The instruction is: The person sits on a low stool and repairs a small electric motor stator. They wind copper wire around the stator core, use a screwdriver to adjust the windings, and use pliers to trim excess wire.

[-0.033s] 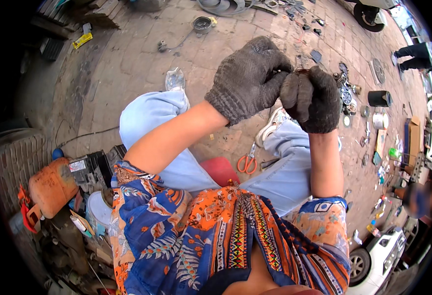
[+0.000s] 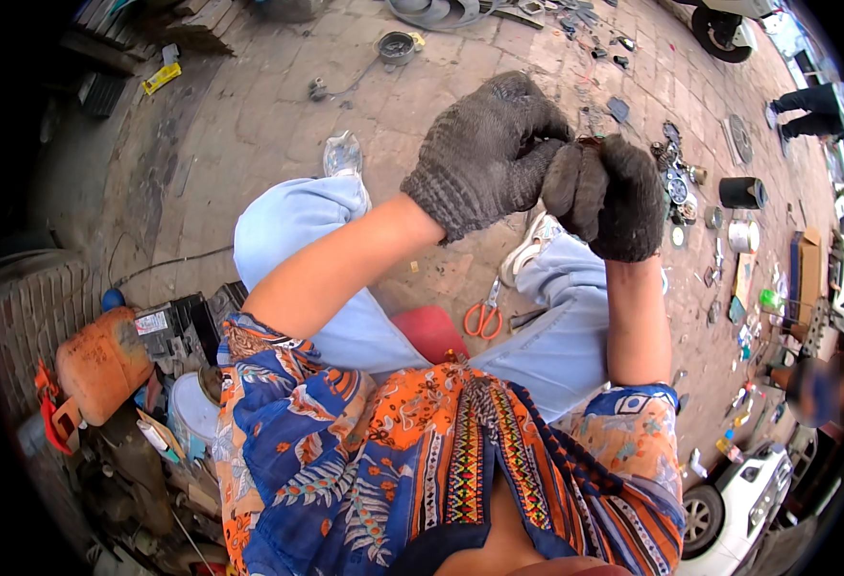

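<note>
A small reddish piece [image 2: 590,140], clamped in the curled fingers of the right hand [image 2: 612,195] beside the left hand [image 2: 491,158], whose grip cannot be told, is judged light and thin, best pinched at its exposed end.

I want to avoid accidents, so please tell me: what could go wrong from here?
The gloved right hand seems to pinch a small, mostly hidden reddish item; it might slip and be lost. Orange-handled scissors lie between the legs, so a moving leg could knock them.
</note>
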Action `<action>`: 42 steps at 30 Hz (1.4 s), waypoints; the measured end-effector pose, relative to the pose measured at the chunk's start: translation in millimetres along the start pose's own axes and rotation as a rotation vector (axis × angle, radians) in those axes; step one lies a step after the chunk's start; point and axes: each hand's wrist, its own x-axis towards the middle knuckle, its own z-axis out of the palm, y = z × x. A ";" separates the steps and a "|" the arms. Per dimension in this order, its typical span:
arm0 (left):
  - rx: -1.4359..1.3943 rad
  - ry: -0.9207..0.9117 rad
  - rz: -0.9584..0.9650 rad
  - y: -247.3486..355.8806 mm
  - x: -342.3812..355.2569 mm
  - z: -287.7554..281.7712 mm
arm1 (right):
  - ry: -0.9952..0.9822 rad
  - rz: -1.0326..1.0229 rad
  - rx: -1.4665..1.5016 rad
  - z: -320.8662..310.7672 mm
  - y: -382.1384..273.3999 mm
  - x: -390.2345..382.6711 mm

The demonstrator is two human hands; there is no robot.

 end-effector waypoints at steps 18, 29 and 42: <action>-0.076 -0.085 -0.123 12.3 1.1 -17.6 | 0.256 0.094 0.287 -30.6 6.8 -38.5; 0.026 0.017 0.223 30.2 9.0 -41.6 | 0.203 0.096 0.379 -26.0 8.7 -35.4; -1.694 -0.219 -0.922 -67.8 -1.6 -18.5 | 0.095 -0.051 0.545 3.5 -1.4 13.3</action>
